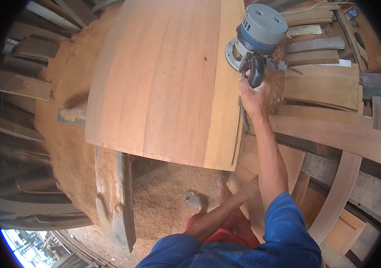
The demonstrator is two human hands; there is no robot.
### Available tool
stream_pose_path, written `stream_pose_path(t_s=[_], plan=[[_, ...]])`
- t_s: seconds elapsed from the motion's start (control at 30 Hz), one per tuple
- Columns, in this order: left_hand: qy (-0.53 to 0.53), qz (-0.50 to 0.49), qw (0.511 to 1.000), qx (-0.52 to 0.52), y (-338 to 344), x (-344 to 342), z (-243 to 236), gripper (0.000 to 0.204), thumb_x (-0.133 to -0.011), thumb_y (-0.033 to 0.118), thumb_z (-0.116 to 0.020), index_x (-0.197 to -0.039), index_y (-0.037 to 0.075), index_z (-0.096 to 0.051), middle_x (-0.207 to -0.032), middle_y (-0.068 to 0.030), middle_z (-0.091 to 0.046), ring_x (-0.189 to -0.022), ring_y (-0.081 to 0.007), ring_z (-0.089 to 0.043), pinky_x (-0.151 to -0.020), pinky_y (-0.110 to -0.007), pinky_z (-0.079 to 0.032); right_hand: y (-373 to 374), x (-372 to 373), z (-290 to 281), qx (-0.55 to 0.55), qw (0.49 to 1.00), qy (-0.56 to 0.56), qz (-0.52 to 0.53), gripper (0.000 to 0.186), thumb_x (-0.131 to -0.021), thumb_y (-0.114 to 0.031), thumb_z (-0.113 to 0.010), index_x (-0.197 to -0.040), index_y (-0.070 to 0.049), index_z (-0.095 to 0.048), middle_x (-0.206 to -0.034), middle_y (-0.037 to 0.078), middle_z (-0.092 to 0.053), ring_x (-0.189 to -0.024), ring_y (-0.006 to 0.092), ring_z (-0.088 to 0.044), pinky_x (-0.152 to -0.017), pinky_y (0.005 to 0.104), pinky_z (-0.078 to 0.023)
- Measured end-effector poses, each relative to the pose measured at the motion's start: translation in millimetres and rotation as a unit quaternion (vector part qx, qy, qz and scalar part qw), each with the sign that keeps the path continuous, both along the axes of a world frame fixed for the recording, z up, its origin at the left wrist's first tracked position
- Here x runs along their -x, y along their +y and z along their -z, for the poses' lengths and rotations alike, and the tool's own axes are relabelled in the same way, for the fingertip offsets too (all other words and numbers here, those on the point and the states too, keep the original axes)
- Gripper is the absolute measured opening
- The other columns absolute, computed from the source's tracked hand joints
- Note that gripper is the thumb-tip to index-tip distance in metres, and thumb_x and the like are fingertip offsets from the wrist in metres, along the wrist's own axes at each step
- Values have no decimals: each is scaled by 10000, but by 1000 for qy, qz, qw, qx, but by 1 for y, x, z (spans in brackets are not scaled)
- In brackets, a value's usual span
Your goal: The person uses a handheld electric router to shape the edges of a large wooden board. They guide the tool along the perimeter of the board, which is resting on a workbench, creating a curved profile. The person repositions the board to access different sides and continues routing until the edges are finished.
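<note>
Here, right hand (253, 96) in closed grip on black handle of grey-and-blue electric router (256, 38), seated at right edge of broad laminated wooden panel (159, 80); left hand apparently hidden below, grip indeterminable.

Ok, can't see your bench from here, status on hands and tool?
Right hand gripping router handle at wooden panel right edge. Left hand out of view. Sawdust heaped around, loose boards beside.

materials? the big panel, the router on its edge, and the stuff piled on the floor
Panel: looks like bare wood, glued from strips; grain lines and colour bands show, no gloss. Router: grey cap and blue band look like plastic, round base probably metal, black handle gripped by the right hand. Floor pile: tan, granular, most likely sawdust.
</note>
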State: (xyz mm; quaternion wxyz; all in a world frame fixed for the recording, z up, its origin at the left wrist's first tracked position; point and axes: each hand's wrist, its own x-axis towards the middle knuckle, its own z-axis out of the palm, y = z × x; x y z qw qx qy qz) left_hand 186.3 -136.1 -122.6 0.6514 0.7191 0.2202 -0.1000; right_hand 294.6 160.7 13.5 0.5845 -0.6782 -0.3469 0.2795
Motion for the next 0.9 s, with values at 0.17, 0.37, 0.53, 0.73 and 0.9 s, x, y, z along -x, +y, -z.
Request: stream_pose_path(t_s=[0.17, 0.37, 0.53, 0.73, 0.9], plan=[[-20, 70, 996, -42, 116, 38, -163, 231, -931, 234, -668, -1043, 35, -696, -950, -233, -689, -928, -407, -678, -786, -461, -541, 12, -11, 2, 23, 1000, 7, 14, 289, -846, -52, -682, -1118, 23, -619, -962, 67, -633, -855, 145, -626, -797, 328, -517], [-90, -305, 860, -399, 215, 85, -179, 457, -892, 238, -745, -1249, 2, -583, -1219, -242, -614, -1151, -416, -585, -980, -524, -470, 26, -19, 4, 18, 1000, 8, 18, 272, -841, -53, -689, -1093, 20, -620, -929, 44, -621, -806, 121, -607, -749, 321, -515], [84, -303, 851, -421, 274, 68, -136, 1003, -851, 470, -752, -1559, -33, -252, -1595, -388, -170, -1502, -571, -99, -1215, -643, -119, 37, -21, 3, 19, 999, 17, 20, 285, -834, -56, -704, -1098, 25, -631, -936, 43, -625, -823, 124, -610, -759, 317, -515], [149, -252, 842, -452, 270, 36, -136, 1089, -808, 591, -702, -1574, -35, -248, -1602, -398, -133, -1495, -608, 23, -1168, -733, 34, 49, -32, 14, -1, 1000, -1, 25, 299, -835, -49, -710, -1110, 46, -641, -999, 77, -664, -896, 156, -646, -814, 323, -523], [162, -246, 837, -461, 272, 33, -135, 1041, -823, 563, -659, -1565, -51, -263, -1593, -399, -153, -1495, -607, -4, -1181, -719, 15, 61, -40, 20, -10, 1000, -6, 26, 314, -838, -52, -718, -1123, 56, -647, -1039, 100, -681, -943, 175, -660, -844, 325, -524]])
